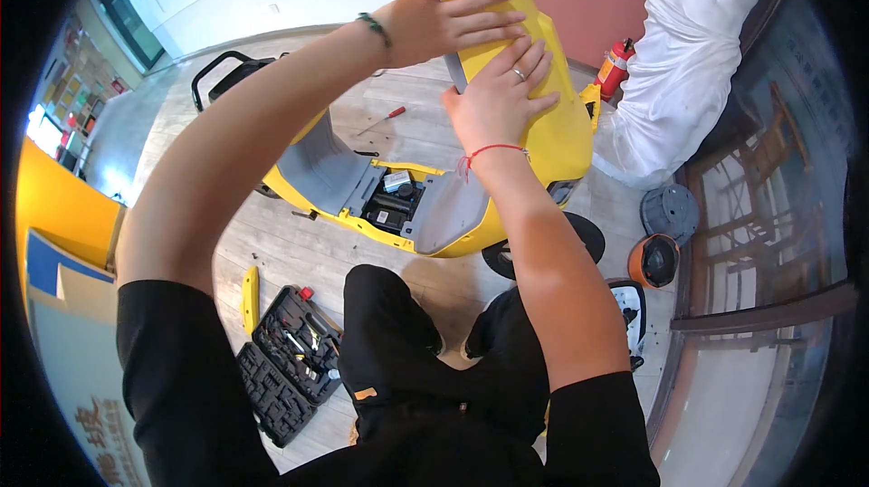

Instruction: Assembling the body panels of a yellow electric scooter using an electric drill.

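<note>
Head view: I see the left hand (434, 25) with its fingers slightly apart, laid flat against the yellow panel (554, 138) of a scooter (453, 211); just below, the right hand (493, 107) rests there, fingers wide. The scooter's compartment (394, 205) is uncovered. Beyond it lies a screwdriver (396, 112); nearer, an open toolbox (272, 392); toward the floor's (308, 265) far edge, an extinguisher (614, 71).

Bright indoor light fills the room, flaring to a blown-out white patch (42, 129) at far left, with a bluish sheen on the floor (131, 163) nearby. Soft shadow pools beneath the yellow scooter (557, 148); reflections veil the glass panel (756, 233). Fisheye curvature bends edges toward a black rim.
</note>
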